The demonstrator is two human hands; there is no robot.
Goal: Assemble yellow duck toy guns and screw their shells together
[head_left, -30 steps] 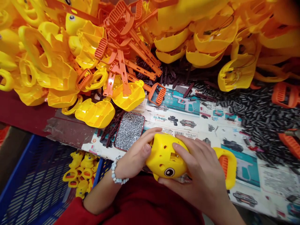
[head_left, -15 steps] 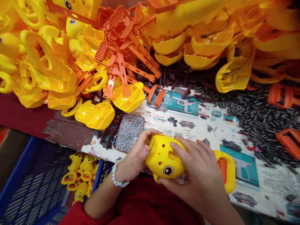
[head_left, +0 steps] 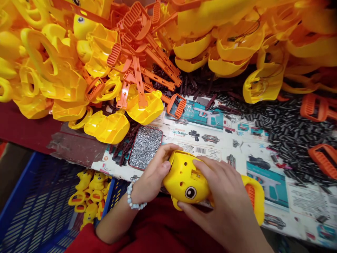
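Between my hands is a yellow plastic duck toy [head_left: 185,181] with a printed eye, small round holes and a square slot. A yellow loop handle [head_left: 256,200] with an orange insert sticks out on its right. My left hand [head_left: 154,175], with a beaded bracelet at the wrist, grips the toy's left end. Across the top and lower side of the toy, my right hand [head_left: 223,189] has its fingers and thumb wrapped. The toy is held above the near edge of the table; its underside is hidden.
A tray of small silver screws [head_left: 146,147] lies beyond my left hand. Yellow shell halves [head_left: 106,126] and orange slotted handles [head_left: 139,75] are heaped behind. Black cylindrical pieces [head_left: 284,137] spread at right. A blue crate [head_left: 31,203] at lower left contains several yellow toys.
The duck toy has tilted slightly in my hands, its handle end dropping a little. Both hands keep their hold; the view has shifted slightly.
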